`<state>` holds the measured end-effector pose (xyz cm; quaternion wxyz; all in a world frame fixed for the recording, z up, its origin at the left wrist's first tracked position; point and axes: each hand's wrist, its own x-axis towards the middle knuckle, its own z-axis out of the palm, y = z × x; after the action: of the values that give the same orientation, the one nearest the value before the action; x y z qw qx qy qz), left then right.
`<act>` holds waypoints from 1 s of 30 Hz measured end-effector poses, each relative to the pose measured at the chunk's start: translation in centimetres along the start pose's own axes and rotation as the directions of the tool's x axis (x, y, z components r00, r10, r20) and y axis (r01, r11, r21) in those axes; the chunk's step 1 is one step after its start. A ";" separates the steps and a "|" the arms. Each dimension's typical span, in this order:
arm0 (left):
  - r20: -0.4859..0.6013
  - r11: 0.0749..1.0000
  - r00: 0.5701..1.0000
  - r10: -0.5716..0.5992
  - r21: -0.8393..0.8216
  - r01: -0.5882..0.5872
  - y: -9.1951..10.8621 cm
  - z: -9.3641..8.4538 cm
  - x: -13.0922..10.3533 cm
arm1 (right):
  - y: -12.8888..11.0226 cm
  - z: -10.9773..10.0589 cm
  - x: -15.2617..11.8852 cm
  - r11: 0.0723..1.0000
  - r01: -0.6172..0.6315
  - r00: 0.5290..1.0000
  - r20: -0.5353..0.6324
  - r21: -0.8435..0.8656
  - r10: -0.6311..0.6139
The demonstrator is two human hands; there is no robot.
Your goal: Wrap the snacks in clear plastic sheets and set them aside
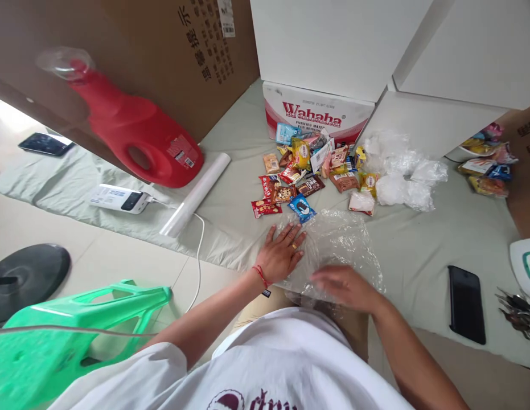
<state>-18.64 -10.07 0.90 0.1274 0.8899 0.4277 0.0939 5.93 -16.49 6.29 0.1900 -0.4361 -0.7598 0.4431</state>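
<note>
A clear plastic film sheet (345, 239) lies spread and wrinkled in front of me. My left hand (282, 253), with a ring and a red string bracelet, presses flat on its left part, fingers apart. Over the sheet's near edge is my right hand (345, 287), slightly blurred, its fingers stretched out to the left and nothing visible in them. Just beyond my left fingertips lies a blue snack packet (302, 208). Behind it is a loose pile of small wrapped snacks (303, 165), and a white-and-red packet (361, 202) touches or nearly touches the film's far edge.
Film-wrapped bundles (403, 176) sit right of the snacks, before a Wahaha carton (320, 111). At left are a film roll (196, 195), red jug (140, 128), power bank (119, 198) and green stool (77, 330). A black phone (467, 304) and keys (521, 312) lie right.
</note>
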 end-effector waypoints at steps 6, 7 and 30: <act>0.003 1.000 1.000 0.004 -0.006 -0.004 0.4 0.1 0.2 | 1.2 -10.2 10.4 0.867 -0.359 0.801 -0.591 -0.347 0.095; 0.001 1.000 1.000 0.006 -0.006 -0.006 0.4 0.1 0.3 | 1.1 -10.9 12.8 0.849 -0.367 0.808 -0.583 -0.379 0.089; -0.032 0.989 0.993 0.118 -0.083 -0.120 -2.4 -0.1 1.3 | 1.5 -9.3 5.3 0.938 -0.299 0.809 -0.568 -0.175 0.152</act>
<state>-19.58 -7.59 0.33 0.1532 0.9064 0.3711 0.1313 10.00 -7.03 9.50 0.2863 -0.6524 -0.6669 0.2180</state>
